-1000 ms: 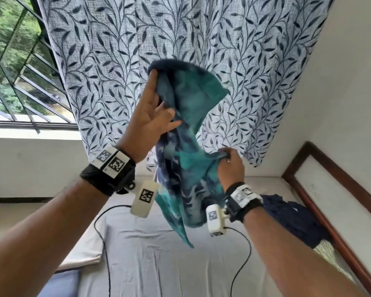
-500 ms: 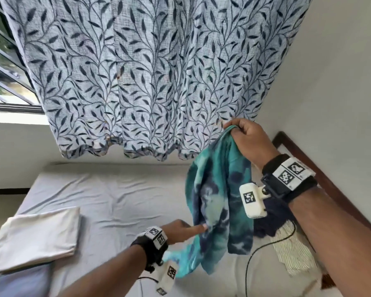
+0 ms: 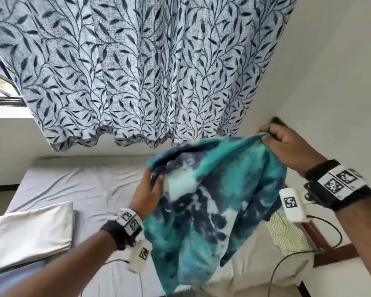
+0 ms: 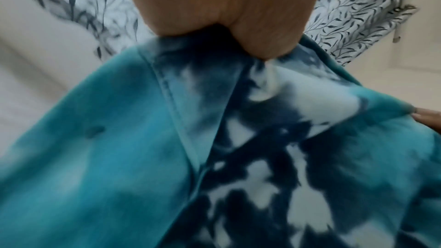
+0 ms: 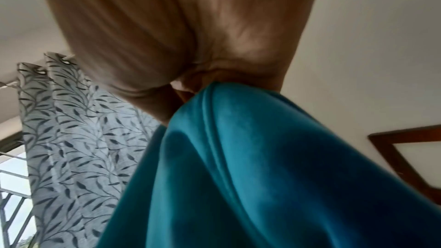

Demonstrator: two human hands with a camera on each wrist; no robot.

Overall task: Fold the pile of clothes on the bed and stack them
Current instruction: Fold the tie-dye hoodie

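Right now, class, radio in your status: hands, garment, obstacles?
Left hand and right hand both grip the teal-and-navy tie-dye garment. Garment held up, unfolded, above the grey bed sheet. Folded white cloth lies left, clear.

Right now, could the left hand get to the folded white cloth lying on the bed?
Probably not yet: the left hand grips the tie-dye garment, so it is busy. Otherwise the folded white cloth lies uncovered on the bed to its left.

garment (image 3: 212, 202): soft matt cloth | curtain (image 3: 137, 67): woven cloth | frame (image 3: 321, 239): glossy wood
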